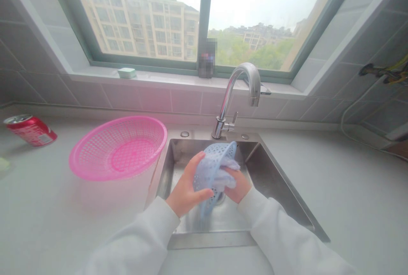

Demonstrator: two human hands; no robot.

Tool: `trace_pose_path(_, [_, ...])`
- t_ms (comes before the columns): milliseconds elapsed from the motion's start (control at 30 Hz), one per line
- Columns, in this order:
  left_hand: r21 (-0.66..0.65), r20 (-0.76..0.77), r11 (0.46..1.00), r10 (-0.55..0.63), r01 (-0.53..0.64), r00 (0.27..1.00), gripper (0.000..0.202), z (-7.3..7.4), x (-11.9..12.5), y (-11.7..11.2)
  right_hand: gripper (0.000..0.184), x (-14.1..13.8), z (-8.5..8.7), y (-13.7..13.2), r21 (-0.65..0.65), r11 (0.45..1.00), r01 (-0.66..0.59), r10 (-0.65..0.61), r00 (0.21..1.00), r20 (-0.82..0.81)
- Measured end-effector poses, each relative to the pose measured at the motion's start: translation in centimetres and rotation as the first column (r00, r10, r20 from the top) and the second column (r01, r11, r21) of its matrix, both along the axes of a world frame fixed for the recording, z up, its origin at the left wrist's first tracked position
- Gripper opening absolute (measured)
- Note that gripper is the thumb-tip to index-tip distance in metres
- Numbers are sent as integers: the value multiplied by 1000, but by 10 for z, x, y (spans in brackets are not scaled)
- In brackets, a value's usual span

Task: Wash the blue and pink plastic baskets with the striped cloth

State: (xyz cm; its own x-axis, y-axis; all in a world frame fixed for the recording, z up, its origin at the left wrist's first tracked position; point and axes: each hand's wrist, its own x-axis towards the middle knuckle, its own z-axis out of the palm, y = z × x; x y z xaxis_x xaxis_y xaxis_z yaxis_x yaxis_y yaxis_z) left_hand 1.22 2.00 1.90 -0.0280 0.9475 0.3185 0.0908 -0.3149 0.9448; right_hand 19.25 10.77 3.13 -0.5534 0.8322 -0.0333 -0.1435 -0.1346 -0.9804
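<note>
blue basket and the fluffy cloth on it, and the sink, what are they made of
The blue basket looks like moulded glossy plastic with even punched holes. The fluffy cloth seems soft synthetic fibre, weave too blurred to tell. The sink looks like brushed stainless steel, with a dull grey sheen.

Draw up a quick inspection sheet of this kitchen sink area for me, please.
Surface: white countertop around a stainless steel sink.
Job's things: blue perforated plastic basket, pale cloth against it.
Clutter: red drink can on its side, pink plastic basket.
Hands: left hand on the basket's outside; right hand at the cloth.
Cables: thin white cord along the right wall.
Surroundings: chrome faucet, tiled wall, window.
</note>
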Motion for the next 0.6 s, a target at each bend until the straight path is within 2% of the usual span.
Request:
trace_pose_path(67, [-16,-71,1000,-9,7,997,106,0,3,0,31,-2,5,0,-125,992,-12,2,997,-81])
trace_pose_path(167, [-68,-100,996,-57,51,993,118,-1,7,-1,30,-7,9,-3,-314,947,-70,13,984,-179])
trace_pose_path(267, [-111,-58,990,-97,90,994,126,0,8,-3,30,-12,6,-8,-350,928,-128,61,979,-194])
trace_pose_path(367, [-139,-65,986,-103,93,993,115,2,6,-5,32,-13,0,-8,-279,955,-98,57,987,-151])
trace_pose_path(433, [-149,-85,987,-75,62,994,100,3,5,-4,35,-10,-2,-6,-163,986,-45,30,995,-95])
trace_pose_path(533, [-161,-52,987,-27,19,998,80,4,6,-2,36,-4,0,-2,-15,1000,-4,4,1000,-19])
trace_pose_path(600, [-170,-18,985,-34,30,999,82,4,7,-2,34,-2,2,-2,32,999,11,-11,1000,16])
